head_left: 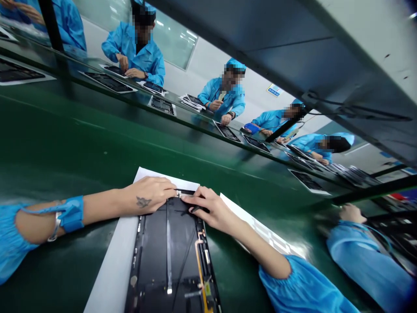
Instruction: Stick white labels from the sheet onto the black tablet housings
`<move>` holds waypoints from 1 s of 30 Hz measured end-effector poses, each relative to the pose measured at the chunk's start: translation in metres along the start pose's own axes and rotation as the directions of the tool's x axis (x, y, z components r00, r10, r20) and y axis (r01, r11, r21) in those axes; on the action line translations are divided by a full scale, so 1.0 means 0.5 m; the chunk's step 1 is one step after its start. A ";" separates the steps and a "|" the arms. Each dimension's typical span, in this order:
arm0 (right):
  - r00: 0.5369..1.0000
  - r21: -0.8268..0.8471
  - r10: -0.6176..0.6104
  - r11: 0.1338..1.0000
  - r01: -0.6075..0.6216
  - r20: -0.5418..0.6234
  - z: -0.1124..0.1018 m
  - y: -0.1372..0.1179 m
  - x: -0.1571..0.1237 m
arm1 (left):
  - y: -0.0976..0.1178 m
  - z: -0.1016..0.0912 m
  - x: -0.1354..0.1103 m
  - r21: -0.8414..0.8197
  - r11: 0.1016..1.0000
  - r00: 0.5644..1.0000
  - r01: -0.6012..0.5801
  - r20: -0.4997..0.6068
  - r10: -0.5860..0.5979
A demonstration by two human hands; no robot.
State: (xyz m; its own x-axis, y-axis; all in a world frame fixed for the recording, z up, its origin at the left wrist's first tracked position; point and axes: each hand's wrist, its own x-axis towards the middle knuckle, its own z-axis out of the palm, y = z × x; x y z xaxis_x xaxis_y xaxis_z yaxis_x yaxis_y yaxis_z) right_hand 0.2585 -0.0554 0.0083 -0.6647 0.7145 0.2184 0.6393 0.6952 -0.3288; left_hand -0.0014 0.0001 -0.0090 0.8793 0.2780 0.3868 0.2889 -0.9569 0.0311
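A black tablet-like housing (182,243), its inside exposed, lies lengthwise before me on white paper (112,261). Thin ribbon cables run along it, one of them pale (168,256), with an orange one on its right side. My left hand (151,194) rests over the far left corner, fingers together and fingertips at a small silvery part near the far edge. From the other side, my right hand (211,208) meets it there, index finger on the same part. Its other fingers curl around something dark, too hidden to name. A blue band circles my left wrist.
A green work surface (81,143) surrounds the housing. To the right lies a white printed sheet (260,226), partly under my right arm. Another person's blue sleeve (361,256) is close on the right. Beyond, co-workers sit along a line bearing several similar housings (109,81). A shelf (286,39) hangs overhead.
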 end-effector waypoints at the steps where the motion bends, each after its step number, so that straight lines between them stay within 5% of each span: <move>1: 1.000 -0.004 0.014 1.000 -0.014 0.012 -0.005 0.004 -0.004 | 0.000 -0.001 0.000 0.006 1.000 1.000 -0.002 -0.002 0.002; 6: 0.993 0.123 0.118 0.986 -0.116 -0.008 -0.025 0.023 -0.011 | -0.001 -0.007 -0.002 0.004 0.999 0.999 -0.039 -0.037 0.039; 12: 0.955 0.270 0.244 0.943 -0.194 -0.167 -0.007 0.025 -0.001 | -0.002 -0.007 -0.001 0.008 0.999 0.998 -0.040 -0.054 0.040; 24: 0.973 0.094 0.221 0.972 -0.214 -0.063 0.015 -0.001 0.041 | -0.003 0.002 -0.001 -0.030 0.999 1.000 0.019 -0.004 -0.019; 30: 0.989 0.231 0.144 0.964 -0.134 -0.024 0.017 -0.004 0.065 | -0.005 0.011 -0.002 -0.061 0.998 1.000 0.020 -0.011 -0.020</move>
State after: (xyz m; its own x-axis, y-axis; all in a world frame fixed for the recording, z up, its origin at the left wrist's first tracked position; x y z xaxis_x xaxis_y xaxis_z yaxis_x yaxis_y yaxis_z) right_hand 0.2321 -0.0344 0.0082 -0.5563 0.8087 0.1911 0.6159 0.5557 -0.5585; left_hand -0.0010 0.0029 -0.0144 0.8688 0.2965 0.3966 0.2827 -0.9545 0.0945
